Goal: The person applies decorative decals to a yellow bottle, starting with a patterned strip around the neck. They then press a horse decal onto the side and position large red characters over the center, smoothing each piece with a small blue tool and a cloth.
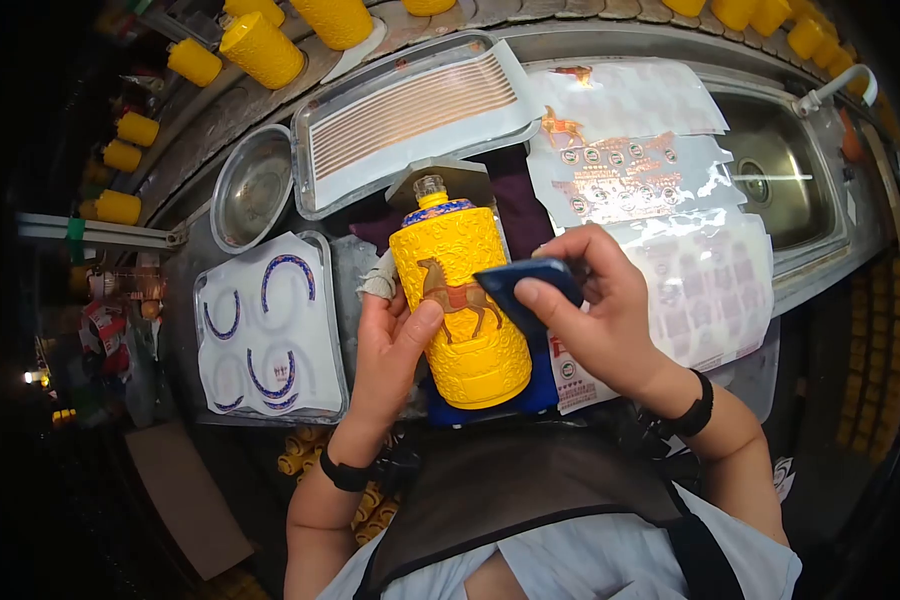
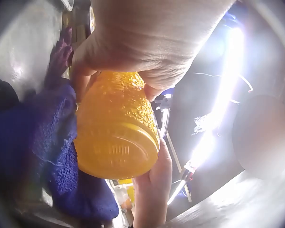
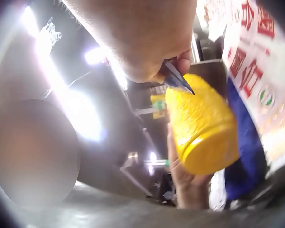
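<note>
Yellow bottle (image 1: 478,366) near 國台 lettering (image 3: 251,81)

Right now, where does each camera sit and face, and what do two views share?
Head: on the person's head, facing forward and down at the embossed yellow glass-necked bottle; left hand, right hand, forearms and brown apron show.
Left wrist: on that wrist, looking past the left hand to the bottle's base; the right hand shows beyond.
Right wrist: on that wrist, looking past the right hand and its flat dark-blue tool; the left hand shows beyond.
Both wrist views share the bottle's base and blue cloth.
</note>
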{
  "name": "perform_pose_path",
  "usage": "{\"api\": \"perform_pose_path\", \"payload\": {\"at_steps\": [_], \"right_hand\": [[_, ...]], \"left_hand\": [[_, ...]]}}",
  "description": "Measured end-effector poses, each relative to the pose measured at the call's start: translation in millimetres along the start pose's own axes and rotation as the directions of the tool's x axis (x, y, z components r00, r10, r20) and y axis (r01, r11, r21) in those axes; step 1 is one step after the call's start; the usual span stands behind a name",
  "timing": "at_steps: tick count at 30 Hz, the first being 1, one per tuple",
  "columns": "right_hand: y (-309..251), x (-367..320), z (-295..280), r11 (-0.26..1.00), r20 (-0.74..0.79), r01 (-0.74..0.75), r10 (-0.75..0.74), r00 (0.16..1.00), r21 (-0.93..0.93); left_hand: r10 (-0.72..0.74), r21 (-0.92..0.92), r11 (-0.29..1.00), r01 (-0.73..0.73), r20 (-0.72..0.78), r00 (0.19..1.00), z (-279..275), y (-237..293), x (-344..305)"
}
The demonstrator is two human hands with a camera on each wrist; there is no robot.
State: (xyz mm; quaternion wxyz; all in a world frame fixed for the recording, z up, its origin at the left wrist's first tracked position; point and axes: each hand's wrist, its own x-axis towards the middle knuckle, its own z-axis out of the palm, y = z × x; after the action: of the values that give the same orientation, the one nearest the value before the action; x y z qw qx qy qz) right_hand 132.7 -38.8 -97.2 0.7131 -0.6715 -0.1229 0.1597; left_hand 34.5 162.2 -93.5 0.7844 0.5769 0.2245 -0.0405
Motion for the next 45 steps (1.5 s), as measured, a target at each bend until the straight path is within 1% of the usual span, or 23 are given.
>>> {"api": "perform_pose_path", "payload": {"at_steps": [2, 3, 5, 6, 7, 8, 10, 11, 14, 15, 18, 19, 20, 21, 22, 24, 25, 29, 32, 37, 39, 43, 45], "right_hand": [[13, 11, -7, 0.986, -0.087, -0.166, 0.164, 0.983, -0.008], [13, 14, -10, 0.979, -0.117, -0.198, 0.201, 0.973, 0.039], [5, 3, -9, 0.990, 0.012, -0.116, 0.115, 0.993, 0.087], [0, -4, -8, 0.989, 0.068, -0.087, 0.079, 0.994, 0.117], [-2, -4, -7, 0.998, 0.102, -0.056, 0.056, 0.993, -0.005], [4, -1, -9, 0.994, 0.030, -0.106, 0.105, 0.994, 0.028], [21, 11, -13, 0.977, -0.098, -0.189, 0.199, 0.975, 0.103], [22, 11, -16, 0.946, -0.080, -0.220, 0.245, 0.966, 0.238], [11, 6, -21, 0.933, 0.042, -0.264, 0.262, 0.964, 0.245], [11, 5, -22, 0.917, 0.091, -0.285, 0.270, 0.959, 0.280], [-3, -12, -8, 0.995, 0.051, -0.088, 0.085, 0.995, 0.052], [-4, -17, -4, 0.985, 0.086, 0.094, -0.082, 0.993, -0.146], [-11, -23, -2, 0.968, 0.168, 0.158, -0.126, 0.978, -0.196], [-10, -26, 2, 0.927, 0.220, 0.257, -0.200, 0.955, -0.272], [-9, -28, 5, 0.870, 0.277, 0.355, -0.268, 0.923, -0.341], [-7, -31, 7, 0.860, 0.251, 0.369, -0.293, 0.922, -0.353], [-7, -31, 8, 0.854, 0.242, 0.378, -0.306, 0.921, -0.358], [-7, -35, 6, 0.892, 0.216, 0.311, -0.250, 0.944, -0.329], [0, -40, 1, 0.895, 0.225, 0.293, -0.225, 0.948, -0.336], [5, -44, -1, 0.905, 0.180, 0.262, -0.211, 0.961, -0.334], [-7, -41, 1, 0.838, 0.251, 0.379, -0.298, 0.921, -0.392], [-9, -40, 4, 0.689, 0.375, 0.540, -0.395, 0.839, -0.483], [-8, -39, 7, 0.699, 0.354, 0.537, -0.407, 0.842, -0.472]], "left_hand": [[0.013, 0.024, 1.000, -0.013, -0.006, 1.000, 0, 4, 0], [0.032, 0.046, 0.998, -0.031, -0.015, 0.999, 1, 4, -1], [0.073, 0.100, 0.993, -0.070, -0.028, 0.997, 1, 1, -1], [0.141, 0.174, 0.976, -0.129, -0.060, 0.988, 3, 0, -4], [0.217, 0.248, 0.950, -0.190, -0.084, 0.973, 7, 1, -5], [0.297, 0.322, 0.913, -0.252, -0.101, 0.949, 10, 1, -6], [0.468, 0.537, 0.740, -0.404, 0.019, 0.883, 1, 2, -9], [0.540, 0.627, 0.624, -0.467, 0.086, 0.838, -3, 4, -9], [0.558, 0.688, 0.495, -0.530, 0.216, 0.801, -5, 8, -7], [0.564, 0.699, 0.497, -0.514, 0.190, 0.804, -3, 9, -4], [0.576, 0.765, 0.395, -0.509, 0.226, 0.786, -8, 16, 1], [0.578, 0.789, 0.341, -0.511, 0.253, 0.776, -8, 15, -2], [0.578, 0.809, 0.287, -0.513, 0.281, 0.766, -8, 14, -5], [0.575, 0.826, 0.231, -0.515, 0.311, 0.757, -8, 14, -7], [0.549, 0.850, 0.146, -0.506, 0.356, 0.756, -8, 18, -9], [0.486, 0.878, -0.025, -0.479, 0.429, 0.761, -4, 32, -15], [0.493, 0.881, -0.009, -0.474, 0.416, 0.764, -1, 36, -16], [0.476, 0.873, -0.096, -0.478, 0.462, 0.748, 15, 48, -14], [0.424, 0.831, -0.153, -0.534, 0.543, 0.724, 18, 46, -11], [0.408, 0.798, -0.086, -0.596, 0.574, 0.710, 9, 37, -20], [0.391, 0.790, -0.039, -0.611, 0.575, 0.719, 0, 34, -29], [0.481, 0.882, -0.030, -0.470, 0.425, 0.767, -18, 16, -38], [0.500, 0.899, 0.021, -0.436, 0.369, 0.784, -23, 14, -32]]}}
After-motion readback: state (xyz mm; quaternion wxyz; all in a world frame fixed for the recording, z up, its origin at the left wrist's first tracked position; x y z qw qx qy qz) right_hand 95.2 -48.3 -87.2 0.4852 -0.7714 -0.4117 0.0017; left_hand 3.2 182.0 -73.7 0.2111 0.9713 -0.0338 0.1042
